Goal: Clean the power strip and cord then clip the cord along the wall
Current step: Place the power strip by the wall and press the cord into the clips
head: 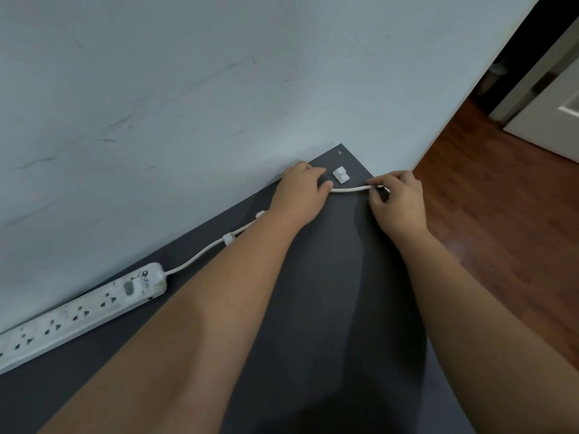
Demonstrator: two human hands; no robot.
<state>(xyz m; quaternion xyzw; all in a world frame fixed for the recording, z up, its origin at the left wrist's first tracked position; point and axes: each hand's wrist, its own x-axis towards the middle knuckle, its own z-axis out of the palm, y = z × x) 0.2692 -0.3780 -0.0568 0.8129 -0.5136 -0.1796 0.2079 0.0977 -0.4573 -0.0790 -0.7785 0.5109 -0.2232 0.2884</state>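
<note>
A white power strip (78,311) lies on the dark grey table (329,277) along the pale wall (219,89). Its white cord (194,260) runs right through two white clips (228,238) near the wall. My left hand (300,195) rests on the cord and pinches it near the far corner. My right hand (396,198) grips the cord's stretch (347,190) further right, at the table's edge. A loose white clip (341,175) sits just behind the cord, between my two hands.
The table ends at its right edge just past my right hand, and a brown wooden floor (501,214) lies below. A white door (557,98) and a dark opening stand at the far right.
</note>
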